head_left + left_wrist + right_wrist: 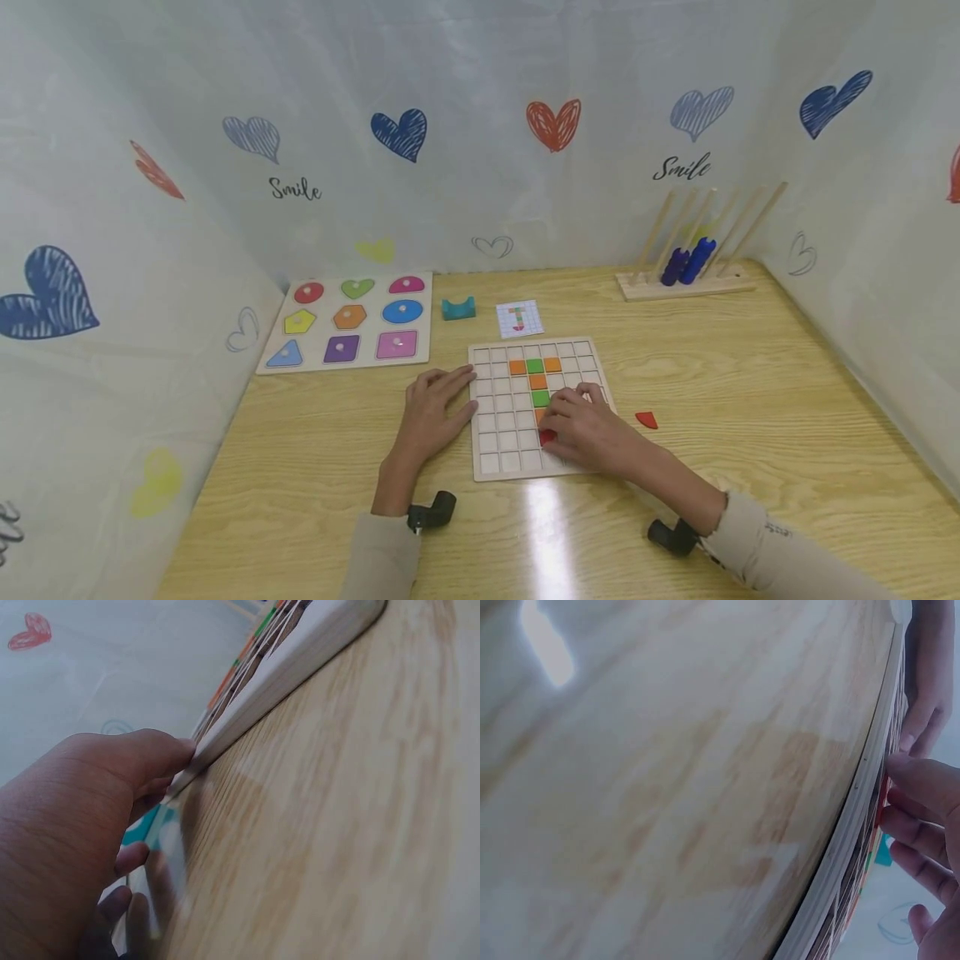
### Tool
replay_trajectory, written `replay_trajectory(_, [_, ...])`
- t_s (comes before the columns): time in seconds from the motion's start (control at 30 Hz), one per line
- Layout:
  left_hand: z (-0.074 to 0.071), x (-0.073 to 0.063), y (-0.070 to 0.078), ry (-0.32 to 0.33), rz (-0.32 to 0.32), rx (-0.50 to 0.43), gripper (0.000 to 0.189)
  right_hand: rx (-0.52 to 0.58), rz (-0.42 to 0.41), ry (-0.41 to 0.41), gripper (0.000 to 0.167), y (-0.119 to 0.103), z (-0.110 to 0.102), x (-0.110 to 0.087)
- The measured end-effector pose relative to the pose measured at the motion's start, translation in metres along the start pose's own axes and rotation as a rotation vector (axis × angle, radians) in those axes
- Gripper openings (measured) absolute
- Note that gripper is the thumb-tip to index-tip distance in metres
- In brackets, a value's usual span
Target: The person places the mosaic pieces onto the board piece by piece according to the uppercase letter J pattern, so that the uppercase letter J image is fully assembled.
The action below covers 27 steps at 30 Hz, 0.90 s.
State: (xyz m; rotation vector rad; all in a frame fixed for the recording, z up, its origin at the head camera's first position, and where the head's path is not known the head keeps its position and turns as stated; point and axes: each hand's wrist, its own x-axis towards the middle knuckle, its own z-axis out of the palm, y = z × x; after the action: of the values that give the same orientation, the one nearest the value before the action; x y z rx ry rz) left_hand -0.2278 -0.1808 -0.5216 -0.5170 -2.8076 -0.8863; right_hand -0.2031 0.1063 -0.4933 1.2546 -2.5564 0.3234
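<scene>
A wooden grid board (491, 464) lies on the table with orange and green square tiles set in a T-like line. My right hand (588, 429) is over its lower middle, thumb and fingertips pinching a red piece (548, 437) at the bottom of the line; the fingers partly hide it and the orange tile above. In the right wrist view, red shows between the thumb and fingers (915, 829). My left hand (435, 412) rests on the table, thumb and fingertips touching the board's left edge. The left wrist view shows the thumb (161, 754) against that edge.
A red quarter-circle piece (647, 420) lies right of the board. Behind it are a pattern card (519, 318) and a teal curved block (458, 309). A shape puzzle board (375, 343) lies back left; a peg stand (686, 287) with blue beads stands back right.
</scene>
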Motion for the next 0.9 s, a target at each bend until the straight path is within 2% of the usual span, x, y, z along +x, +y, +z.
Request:
replay_trajectory(0.23, [0.001, 0.002, 0.003, 0.020, 0.019, -0.002, 0.049, 0.004, 0.005, 0.000, 0.016, 0.002, -0.006, -0.005])
replay_trajectory(0.53, [-0.001, 0.003, 0.005, 0.016, 0.023, -0.001, 0.049, 0.033, 0.040, 0.068, 0.023, 0.016, -0.019, -0.019])
replay_trajectory(0.9, [0.000, 0.000, 0.003, -0.002, -0.006, 0.016, 0.050, 0.019, 0.106, 0.031, 0.022, 0.031, -0.028, -0.044])
